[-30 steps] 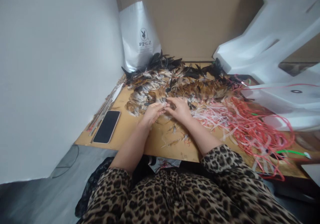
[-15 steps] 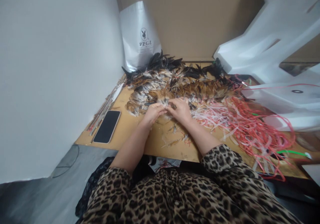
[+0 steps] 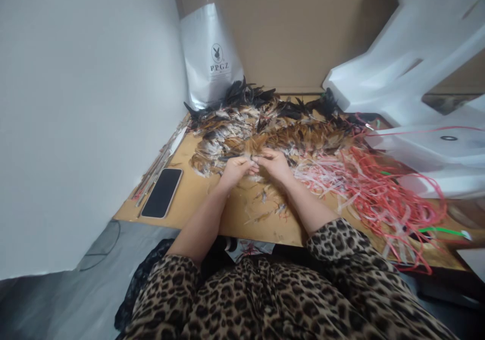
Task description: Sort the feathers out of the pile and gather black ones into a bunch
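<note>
My left hand (image 3: 238, 171) and my right hand (image 3: 275, 165) meet over the table, fingertips pinched together. Between them is a small bunch of brown feathers (image 3: 254, 144), its tips fanning away from me and its base at my fingers. The left hand is closed on that base. Thumb and forefinger of the right hand pinch at the same spot; whether they grip the quills or something finer, I cannot make out. Just beyond lies a wide heap of brown, white and black feathers (image 3: 303, 134). Feather scraps (image 3: 265, 209) lie on the tabletop nearer me.
Red and white plastic strips (image 3: 382, 193) spread over the table's right side beside white foam pieces (image 3: 435, 158). At left lie a phone (image 3: 162, 192) and thin sticks (image 3: 153, 171). A white bag (image 3: 212, 57) stands at the back, by a white panel (image 3: 87, 117).
My fingers have drawn closer together at the feather bunch, the right hand's fingers now more curled. The feathers' tips show more clearly above them. Everything else stays put.
</note>
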The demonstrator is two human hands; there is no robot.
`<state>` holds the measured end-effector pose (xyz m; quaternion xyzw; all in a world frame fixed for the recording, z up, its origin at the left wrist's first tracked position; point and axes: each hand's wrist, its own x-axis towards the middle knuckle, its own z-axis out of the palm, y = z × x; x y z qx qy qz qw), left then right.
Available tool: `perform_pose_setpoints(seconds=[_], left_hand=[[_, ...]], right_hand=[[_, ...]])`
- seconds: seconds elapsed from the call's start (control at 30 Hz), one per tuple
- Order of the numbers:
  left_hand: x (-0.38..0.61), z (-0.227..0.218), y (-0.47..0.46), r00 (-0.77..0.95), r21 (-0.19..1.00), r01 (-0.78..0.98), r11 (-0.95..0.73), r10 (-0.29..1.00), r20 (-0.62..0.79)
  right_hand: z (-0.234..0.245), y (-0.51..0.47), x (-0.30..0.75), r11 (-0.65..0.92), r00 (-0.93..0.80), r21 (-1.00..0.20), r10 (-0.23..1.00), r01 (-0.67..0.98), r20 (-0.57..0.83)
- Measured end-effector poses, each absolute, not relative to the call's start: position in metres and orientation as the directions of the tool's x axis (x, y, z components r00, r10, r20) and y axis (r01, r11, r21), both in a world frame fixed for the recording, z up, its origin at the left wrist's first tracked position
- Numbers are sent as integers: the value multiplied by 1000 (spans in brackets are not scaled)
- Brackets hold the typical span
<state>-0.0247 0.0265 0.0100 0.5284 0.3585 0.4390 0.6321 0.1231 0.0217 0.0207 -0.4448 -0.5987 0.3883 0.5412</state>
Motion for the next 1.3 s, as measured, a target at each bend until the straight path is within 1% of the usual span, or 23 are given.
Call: perform_pose_setpoints(seconds=[0.13, 0.23, 0.33, 0.47, 0.57, 0.67, 0.77, 0.83, 0.9, 0.93, 1.0, 1.1, 1.2, 1.3], left_hand=[[-23, 5, 27, 366, 955, -259, 148, 929, -45], [-23, 4, 27, 387, 950, -268, 162, 921, -48], [-24, 5, 28, 392, 963, -236, 134, 919, -32], [-25, 8, 28, 357, 987, -153, 53, 934, 5], [-24, 11, 27, 353, 996, -87, -24, 934, 53], [-25, 13, 27, 365, 997, -39, -60, 928, 70], [-30, 15, 30, 358, 998, -14, -60, 932, 61], [-35, 16, 34, 297, 998, -41, -38, 954, 48], [-42, 18, 39, 185, 991, -137, -11, 982, 36], [-45, 19, 42, 127, 979, -203, -2, 992, 28], [-51, 20, 47, 36, 942, -335, 6, 999, 6], [-56, 21, 50, -4, 887, -461, 33, 999, -39], [-53, 19, 50, 29, 873, -483, 74, 997, -69], [-48, 17, 47, 68, 878, -468, 102, 995, -79]], right_hand=[[19, 18, 115, 163, 47, -984, 986, -70, 160], [14, 18, 112, 99, 67, -982, 994, -161, 89], [11, 20, 113, 97, 66, -985, 994, -144, 88], [16, 18, 115, 180, 47, -984, 983, -10, 179], [22, 14, 112, 143, 62, -990, 988, 16, 143], [24, 13, 110, 82, 79, -996, 994, -46, 78], [23, 19, 114, 102, 150, -980, 986, -171, 77], [23, 24, 121, 105, 198, -961, 979, -255, 55], [23, 29, 130, 82, 217, -957, 976, -279, 21], [23, 31, 134, 69, 217, -965, 976, -254, 13], [21, 33, 140, 53, 188, -990, 982, -129, 28], [14, 34, 141, 101, 82, -979, 990, 177, 117], [7, 35, 136, 172, 18, -873, 979, 457, 202], [3, 36, 128, 196, -12, -715, 967, 672, 253]])
